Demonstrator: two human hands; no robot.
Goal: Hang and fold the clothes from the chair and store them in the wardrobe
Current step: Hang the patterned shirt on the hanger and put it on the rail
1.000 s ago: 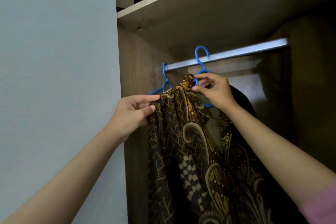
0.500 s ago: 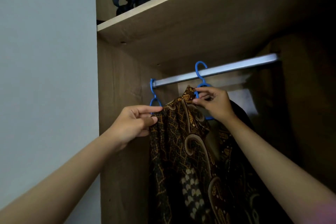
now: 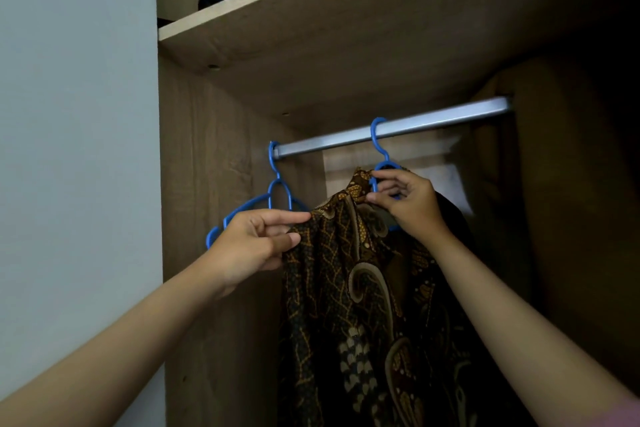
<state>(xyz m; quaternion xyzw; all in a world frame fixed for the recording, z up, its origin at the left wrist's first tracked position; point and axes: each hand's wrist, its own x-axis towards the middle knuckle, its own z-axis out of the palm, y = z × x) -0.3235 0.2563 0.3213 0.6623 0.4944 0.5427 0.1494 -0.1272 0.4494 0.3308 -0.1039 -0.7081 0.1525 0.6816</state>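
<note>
Batik shirt (image 3: 349,305) hangs lengthwise below the blue hanger (image 3: 381,152) hooked on the rail (image 3: 433,121). Right hand (image 3: 408,199) pinches its collar beside the hook; left hand (image 3: 256,243) pinches the shoulder, leftward.

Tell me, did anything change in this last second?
Hardly anything: only the view tilted upward. The left hand still pinches the brown patterned batik shirt at its shoulder, the right hand still grips its blue plastic hanger, hooked on the grey metal rail.
</note>
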